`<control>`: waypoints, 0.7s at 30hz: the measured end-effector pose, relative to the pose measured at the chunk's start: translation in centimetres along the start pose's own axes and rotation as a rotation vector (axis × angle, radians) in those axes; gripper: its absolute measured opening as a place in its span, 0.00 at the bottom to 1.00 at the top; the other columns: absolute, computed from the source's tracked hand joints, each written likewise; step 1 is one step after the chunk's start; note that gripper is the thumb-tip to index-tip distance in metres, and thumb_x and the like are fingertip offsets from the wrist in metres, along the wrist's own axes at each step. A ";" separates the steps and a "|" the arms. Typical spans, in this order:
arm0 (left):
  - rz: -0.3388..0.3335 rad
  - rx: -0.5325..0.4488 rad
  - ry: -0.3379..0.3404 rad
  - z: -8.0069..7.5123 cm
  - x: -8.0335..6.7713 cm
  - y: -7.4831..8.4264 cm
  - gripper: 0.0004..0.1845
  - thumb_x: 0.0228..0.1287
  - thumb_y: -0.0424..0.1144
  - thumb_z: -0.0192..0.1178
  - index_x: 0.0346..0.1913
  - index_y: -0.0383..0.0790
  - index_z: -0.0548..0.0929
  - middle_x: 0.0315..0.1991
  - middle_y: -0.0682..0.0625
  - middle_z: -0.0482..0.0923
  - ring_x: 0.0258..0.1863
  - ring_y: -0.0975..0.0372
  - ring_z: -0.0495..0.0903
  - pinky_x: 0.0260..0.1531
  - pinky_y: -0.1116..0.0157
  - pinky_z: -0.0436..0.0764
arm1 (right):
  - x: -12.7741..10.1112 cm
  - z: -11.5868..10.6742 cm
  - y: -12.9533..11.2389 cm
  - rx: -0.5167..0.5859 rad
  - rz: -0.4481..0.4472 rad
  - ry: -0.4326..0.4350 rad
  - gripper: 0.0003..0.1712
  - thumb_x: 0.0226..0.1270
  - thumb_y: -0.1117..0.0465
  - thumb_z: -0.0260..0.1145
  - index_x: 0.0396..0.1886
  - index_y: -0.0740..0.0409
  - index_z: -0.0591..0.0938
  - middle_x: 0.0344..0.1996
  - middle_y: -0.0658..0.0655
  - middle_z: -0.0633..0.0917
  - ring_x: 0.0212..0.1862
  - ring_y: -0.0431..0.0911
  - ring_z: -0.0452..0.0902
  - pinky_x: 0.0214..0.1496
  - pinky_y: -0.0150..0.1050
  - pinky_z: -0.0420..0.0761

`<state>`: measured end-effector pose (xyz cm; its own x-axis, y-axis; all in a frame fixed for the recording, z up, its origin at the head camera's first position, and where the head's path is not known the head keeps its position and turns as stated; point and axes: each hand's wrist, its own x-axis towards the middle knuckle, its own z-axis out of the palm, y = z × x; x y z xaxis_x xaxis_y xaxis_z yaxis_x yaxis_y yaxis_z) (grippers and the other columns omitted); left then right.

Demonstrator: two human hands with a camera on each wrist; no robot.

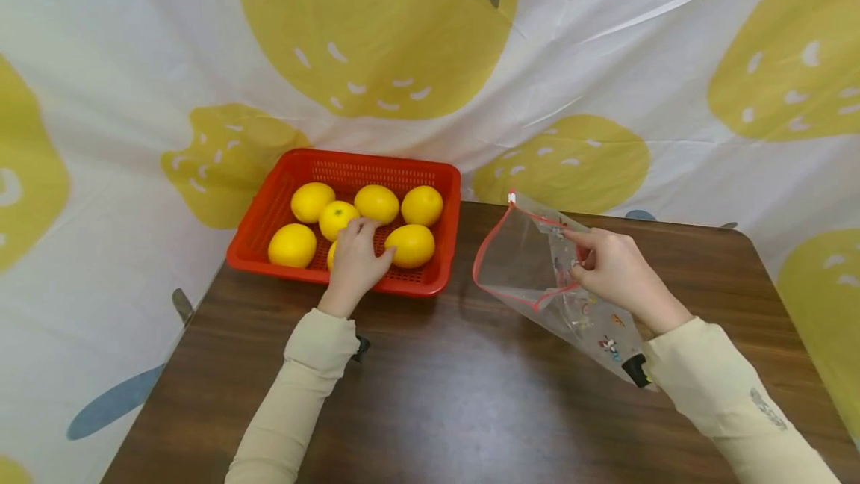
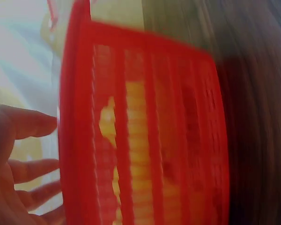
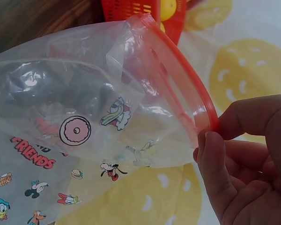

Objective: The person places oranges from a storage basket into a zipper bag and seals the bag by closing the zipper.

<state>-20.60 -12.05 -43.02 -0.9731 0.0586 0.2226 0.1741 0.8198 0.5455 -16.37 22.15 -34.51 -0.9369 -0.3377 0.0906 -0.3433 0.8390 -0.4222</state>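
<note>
Inside a red plastic basket (image 1: 242, 258) lie several yellow lemons (image 1: 292, 245). My left hand (image 1: 358, 264) reaches over the basket's near rim, its fingers spread and loosely bent above a lemon (image 1: 331, 254) that it mostly covers. The thumb is close to another lemon (image 1: 410, 246) on the right. In the left wrist view the basket's side wall hides what lies beneath the fingers. To the right, my right hand (image 1: 614, 275) pinches the red zip edge of a clear printed zip bag (image 3: 84, 108) between thumb and fingers. The bag's mouth gapes toward the basket.
A brown wooden table (image 1: 430, 394) carries the basket near its back edge. Behind it hangs a white cloth (image 1: 605, 36) with large yellow fruit prints. A white slider (image 1: 512, 198) sits at the far corner of the bag's zip.
</note>
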 end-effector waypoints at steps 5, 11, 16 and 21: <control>-0.095 0.105 0.017 -0.8 0.3 -2.0 0.30 0.53 0.47 0.63 0.56 0.32 0.73 0.56 0.35 0.66 0.52 0.41 0.65 0.43 0.46 0.73 | 0.3 0.3 0.1 0.000 -0.027 -0.009 0.30 0.47 0.73 0.58 0.55 0.72 0.72 0.19 0.53 0.75 0.16 0.39 0.65 0.21 0.35 0.66; -0.181 0.143 -0.035 -0.8 0.5 -3.5 0.33 0.53 0.50 0.62 0.59 0.33 0.71 0.59 0.35 0.63 0.52 0.39 0.65 0.37 0.43 0.75 | 0.6 0.7 0.4 -0.025 -0.048 -0.010 0.30 0.45 0.73 0.57 0.55 0.73 0.73 0.17 0.52 0.73 0.15 0.39 0.61 0.20 0.34 0.64; -0.183 0.151 -0.065 -0.7 0.6 -4.1 0.34 0.50 0.48 0.64 0.60 0.34 0.70 0.58 0.34 0.64 0.49 0.38 0.68 0.37 0.43 0.75 | 0.7 0.8 0.5 -0.033 -0.038 -0.026 0.31 0.46 0.74 0.58 0.56 0.71 0.72 0.19 0.53 0.72 0.16 0.40 0.60 0.19 0.34 0.63; -0.144 0.136 -0.092 -0.7 0.9 -4.4 0.35 0.48 0.45 0.67 0.59 0.33 0.71 0.55 0.32 0.68 0.47 0.39 0.72 0.41 0.45 0.74 | 0.7 0.8 0.6 -0.022 -0.022 -0.039 0.30 0.47 0.73 0.58 0.56 0.71 0.72 0.21 0.54 0.71 0.16 0.40 0.61 0.19 0.34 0.64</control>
<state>-22.17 -15.95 -44.63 -0.9972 -0.0182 0.0720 0.0163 0.8923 0.4512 -17.14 22.08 -35.43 -0.9260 -0.3720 0.0638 -0.3652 0.8403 -0.4007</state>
